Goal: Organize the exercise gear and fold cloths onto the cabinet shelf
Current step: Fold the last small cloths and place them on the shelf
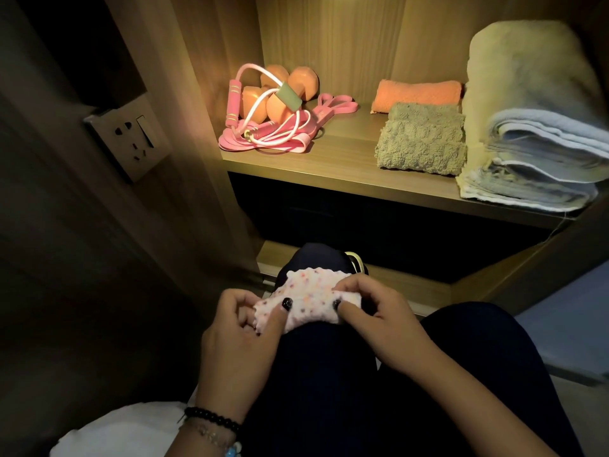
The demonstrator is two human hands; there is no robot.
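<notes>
- Speckled fleece cloth (309,300) lies across the person's knee, a firm base for folding.
- Left hand (245,328) and right hand (369,311) pinch its near edge with curled fingers.
- Folded towels (421,140) fill the shelf's (329,159) right end, gear (267,117) the left.

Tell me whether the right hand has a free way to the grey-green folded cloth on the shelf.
Probably yes, once it lets go. The right hand now pinches the dotted cloth on the knee; nothing stands in front of the grey-green cloth, which lies at the open shelf's front edge.
</notes>
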